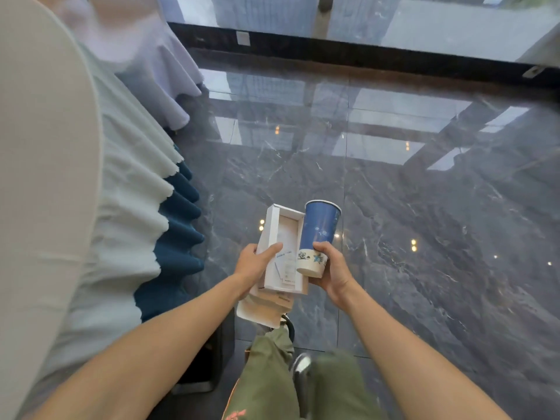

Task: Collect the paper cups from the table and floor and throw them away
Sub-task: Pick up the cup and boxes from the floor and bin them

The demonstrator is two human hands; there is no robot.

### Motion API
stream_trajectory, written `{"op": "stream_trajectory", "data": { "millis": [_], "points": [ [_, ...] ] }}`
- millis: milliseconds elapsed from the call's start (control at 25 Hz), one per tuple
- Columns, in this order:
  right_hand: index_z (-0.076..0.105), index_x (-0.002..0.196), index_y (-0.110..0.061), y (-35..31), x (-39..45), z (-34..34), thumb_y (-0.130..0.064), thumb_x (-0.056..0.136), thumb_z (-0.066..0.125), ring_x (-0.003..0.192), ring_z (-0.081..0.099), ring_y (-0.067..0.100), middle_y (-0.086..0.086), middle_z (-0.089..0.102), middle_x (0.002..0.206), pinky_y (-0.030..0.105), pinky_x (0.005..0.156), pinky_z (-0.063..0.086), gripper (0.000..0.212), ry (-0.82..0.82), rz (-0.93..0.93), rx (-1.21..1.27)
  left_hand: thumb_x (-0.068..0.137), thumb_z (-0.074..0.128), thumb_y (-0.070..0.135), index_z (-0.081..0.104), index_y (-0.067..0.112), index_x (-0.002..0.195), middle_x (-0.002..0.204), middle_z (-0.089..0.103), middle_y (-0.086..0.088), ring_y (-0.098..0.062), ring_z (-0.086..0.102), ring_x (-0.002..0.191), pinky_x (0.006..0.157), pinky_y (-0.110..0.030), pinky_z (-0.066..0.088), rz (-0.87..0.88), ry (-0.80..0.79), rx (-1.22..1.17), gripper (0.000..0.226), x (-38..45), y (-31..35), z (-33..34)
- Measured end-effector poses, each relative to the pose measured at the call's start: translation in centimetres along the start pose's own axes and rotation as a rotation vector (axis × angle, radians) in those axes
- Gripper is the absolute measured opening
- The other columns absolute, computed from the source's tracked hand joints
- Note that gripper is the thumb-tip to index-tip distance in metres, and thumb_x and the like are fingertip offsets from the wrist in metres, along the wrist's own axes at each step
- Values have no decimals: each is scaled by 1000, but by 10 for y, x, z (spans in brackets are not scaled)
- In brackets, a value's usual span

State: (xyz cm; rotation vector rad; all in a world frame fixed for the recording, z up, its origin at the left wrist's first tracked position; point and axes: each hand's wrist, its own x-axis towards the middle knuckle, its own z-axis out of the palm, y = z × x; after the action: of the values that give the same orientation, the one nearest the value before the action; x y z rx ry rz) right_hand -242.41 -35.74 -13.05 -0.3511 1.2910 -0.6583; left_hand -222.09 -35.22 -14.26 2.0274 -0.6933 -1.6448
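Right hand: our right hand (pixel 330 268) is wrapped around the lower part of a blue paper cup (pixel 318 234), thumb on top near the base, so it is closed on the cup.

Cup position: we carry the cup in the air above the dark marble floor (pixel 424 207), tilted, its mouth pointing away from us and its pale printed base towards us.

Left hand: our left hand (pixel 257 262) is closed on a white open box (pixel 283 247), thumb pressed on its inner face, with a flat paper packet (pixel 260 310) stacked under it.

Contact: the cup's side lies against the right edge of the box.

Table: a round table draped in a white cloth (pixel 127 183) over a teal skirt stands just to our left; we see no cups on the part of its top that shows.

Floor: we see no loose cups on the visible floor.

Progress: we judge at least one cup collected and in hand, along with other rubbish.

Remaining: no bin is in view, so throwing away is not yet done; whether more cups wait elsewhere, we cannot tell.
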Motion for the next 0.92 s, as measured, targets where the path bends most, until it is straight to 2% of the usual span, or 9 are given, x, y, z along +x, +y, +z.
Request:
{"op": "stream_trajectory", "data": {
  "millis": [120,280,440,560,640,720,800,920],
  "points": [
    [61,132,-4,28,-35,20,-37,80,68,108,73,38,22,74,121,54,100,56,62,-22,-3,-113,82,78,57,57,17,121,110,71,1,-16,71,96,71,-30,53,19,57,-74,60,-44,-38,-25],
    [57,135,0,84,-91,46,-39,74,70,99,72,33,27,70,127,46,87,60,74,-122,17,-201,83,78,57,57,18,121,108,70,1,-17,71,96,70,-30,53,17,140,-129,59,-112,-111,-57],
    [55,135,-4,147,-137,66,-38,73,72,111,71,41,27,69,128,57,99,56,73,-141,57,-264,82,79,56,57,19,122,110,70,0,-16,70,95,68,-29,52,21,188,-151,59,-163,-172,-91],
    [55,129,-8,190,-162,83,-33,79,75,100,75,35,23,71,122,50,84,63,60,-136,82,-339,80,81,53,56,17,124,111,69,0,-17,70,97,68,-30,52,-1,242,-178,63,-193,-209,-117],
    [54,127,-10,216,-171,99,-35,73,78,92,75,29,19,73,117,43,73,64,64,-121,84,-413,78,84,50,53,17,127,113,67,1,-18,68,100,70,-30,52,-9,304,-181,67,-205,-232,-136],
    [53,125,-12,241,-171,112,-40,70,79,93,76,27,15,73,113,44,74,64,67,-98,89,-479,77,86,48,49,19,127,113,64,3,-20,65,103,75,-32,51,-20,353,-161,69,-212,-256,-154],
    [55,123,-16,267,-168,126,-48,74,80,90,76,22,9,74,111,37,67,62,63,-70,116,-527,77,86,48,46,21,125,111,61,5,-21,63,104,81,-37,51,-67,372,-140,68,-218,-286,-172],
    [62,119,-16,317,-149,152,-59,79,78,86,76,21,7,77,105,33,64,60,61,12,181,-593,77,86,48,48,22,122,112,63,4,-21,63,100,82,-38,51,-163,368,-168,65,-222,-352,-203]
  ]
}}
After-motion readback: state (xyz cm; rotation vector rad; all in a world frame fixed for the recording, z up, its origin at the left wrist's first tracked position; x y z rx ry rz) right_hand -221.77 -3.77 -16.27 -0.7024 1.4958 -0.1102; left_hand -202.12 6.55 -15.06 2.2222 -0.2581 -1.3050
